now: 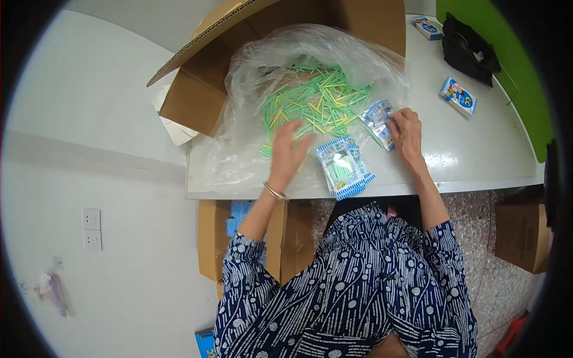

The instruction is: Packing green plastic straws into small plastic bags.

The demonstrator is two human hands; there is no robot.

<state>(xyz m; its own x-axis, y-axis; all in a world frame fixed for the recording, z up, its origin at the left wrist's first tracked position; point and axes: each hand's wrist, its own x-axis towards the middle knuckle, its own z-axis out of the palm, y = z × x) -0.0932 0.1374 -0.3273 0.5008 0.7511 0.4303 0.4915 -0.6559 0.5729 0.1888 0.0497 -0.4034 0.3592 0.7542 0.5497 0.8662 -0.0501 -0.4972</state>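
Observation:
My left hand (289,153), somewhat blurred, is over the near edge of a pile of thin green and yellow sticks (316,98). Its thumb stands apart from the fingers, and I see nothing between them. The sticks lie loose on a clear plastic bag (233,152) spread out of a cardboard box. My right hand (407,134) pinches the right side of a small clear packet (376,122) with blue striped edges, tilted on the table; how full it is I cannot tell. Between my hands, near the table's front edge, similar packets (342,168) lie stacked, green sticks showing inside the top one.
The large open cardboard box (194,104) lies at the back left. Small blue-and-white boxes (458,96) and a black pouch (468,51) lie at the right, beside a green panel (525,89). Beneath the white table (465,161) stand cardboard boxes (274,238).

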